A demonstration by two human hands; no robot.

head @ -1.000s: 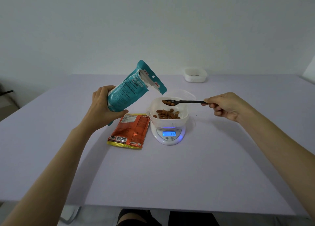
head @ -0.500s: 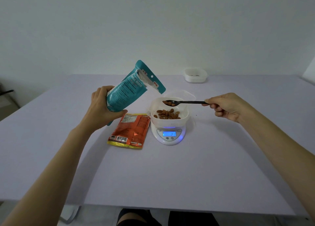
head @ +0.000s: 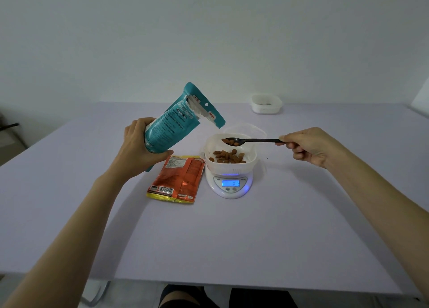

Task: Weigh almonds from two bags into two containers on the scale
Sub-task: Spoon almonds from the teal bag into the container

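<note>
- Dim, cool, even light; the wall [head: 209,40] reads grey-green, darkest toward 9 o'clock.
- Soft, faint shadows lie on the table [head: 232,249] beside the left forearm [head: 76,226] and right forearm [head: 383,203].
- The scale [head: 229,187] display glows blue, tinting its white body.
- Wide-angle distortion bends the table's edges at 3 and 9 o'clock.
- The centre is sharp; the corners are softer.

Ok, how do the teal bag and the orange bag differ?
The teal bag is gripped tilted in the left hand; the orange bag lies flat on the table beside the scale. The teal bag's top is torn open; the orange bag's opening isn't visible. Both are printed pouches.
</note>
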